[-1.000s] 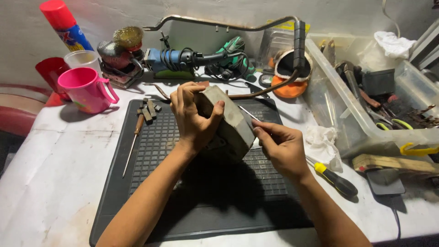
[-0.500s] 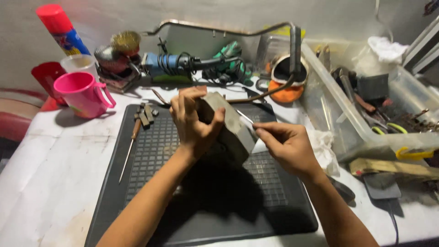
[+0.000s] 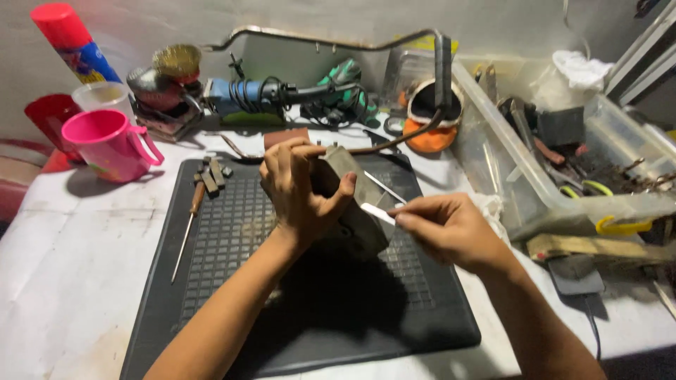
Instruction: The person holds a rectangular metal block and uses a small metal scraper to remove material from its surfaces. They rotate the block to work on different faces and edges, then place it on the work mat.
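- Your left hand [image 3: 299,186] is wrapped around a grey metal block [image 3: 355,211], fingers curled over its top edge and thumb pressed on the near face, holding it tilted above the black mat [image 3: 232,281].
- Your right hand [image 3: 447,229] is closed in a pinch on a pair of tweezers [image 3: 380,200], whose thin metal tips lie against the right side of the block.
- The block sits over the middle of the mat, which lies on the white surface [image 3: 70,260].
- On the mat's left part lies a screwdriver [image 3: 189,225] with a wooden handle, and a few small dark parts [image 3: 211,172] sit just beyond it.
- A pink mug [image 3: 113,144] stands left of the mat, with a red cup [image 3: 46,116] and a spray can [image 3: 74,46] behind it.
- Power tools [image 3: 267,98] lie along the wall at the back.
- A clear plastic bin [image 3: 556,148] full of tools stands to the right, well apart from your hands.
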